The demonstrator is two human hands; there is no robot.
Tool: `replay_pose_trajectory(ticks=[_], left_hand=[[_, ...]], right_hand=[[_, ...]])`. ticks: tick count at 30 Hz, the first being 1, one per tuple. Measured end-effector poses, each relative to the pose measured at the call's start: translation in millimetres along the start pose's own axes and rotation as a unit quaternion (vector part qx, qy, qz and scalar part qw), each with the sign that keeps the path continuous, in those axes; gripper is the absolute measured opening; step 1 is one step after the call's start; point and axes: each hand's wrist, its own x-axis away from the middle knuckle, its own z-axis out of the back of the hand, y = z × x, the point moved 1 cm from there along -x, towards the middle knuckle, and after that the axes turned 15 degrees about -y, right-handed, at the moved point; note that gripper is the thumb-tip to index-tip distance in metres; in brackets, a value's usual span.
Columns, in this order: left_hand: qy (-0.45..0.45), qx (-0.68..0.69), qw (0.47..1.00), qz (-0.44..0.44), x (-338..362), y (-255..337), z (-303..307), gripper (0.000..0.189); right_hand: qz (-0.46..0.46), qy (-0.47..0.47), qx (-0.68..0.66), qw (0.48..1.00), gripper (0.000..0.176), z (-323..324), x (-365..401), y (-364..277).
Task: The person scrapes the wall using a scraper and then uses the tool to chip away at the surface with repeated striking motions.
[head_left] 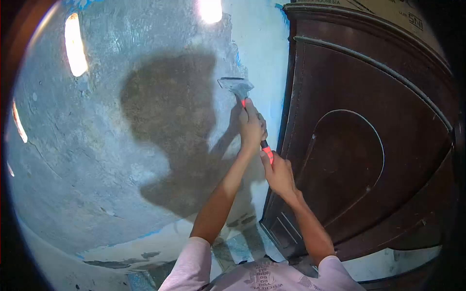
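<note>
A long-handled scraper (236, 85) with a wide blade and a red and black handle rests up against the wall (97, 145). My left hand (252, 127) is wrapped round the handle just below the scraper's head. Lower down, my right hand (280, 172) grips the red end of the same handle. The blade lies near the border between the rough grey, bare surface and the pale blue-white paint (264, 58). Ragged flakes of blue paint show along that border.
A dark brown wooden cabinet (340, 136) with curved mouldings stands close on the right. On top of it lies a cardboard box (388, 12). My shadow (170, 111) falls across the wall. Bright light patches (76, 46) show at the upper left.
</note>
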Motion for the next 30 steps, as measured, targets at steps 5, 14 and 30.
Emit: replay_pose_trajectory(ticks=[5, 14, 30], left_hand=[[-0.023, 0.001, 1.0, -0.006, -14, 18, -12, 0.05], [-0.013, -0.015, 1.0, -0.005, -7, 11, -6, 0.05], [-0.009, -0.011, 1.0, -0.005, -3, 18, -1, 0.051]], right_hand=[[0.008, -0.02, -0.026, 0.999, 0.049, 34, -9, -31], [-0.005, -0.015, 0.021, 1.0, 0.049, 23, -10, -18], [0.043, 0.007, 0.002, 0.999, 0.048, 14, -10, -15]])
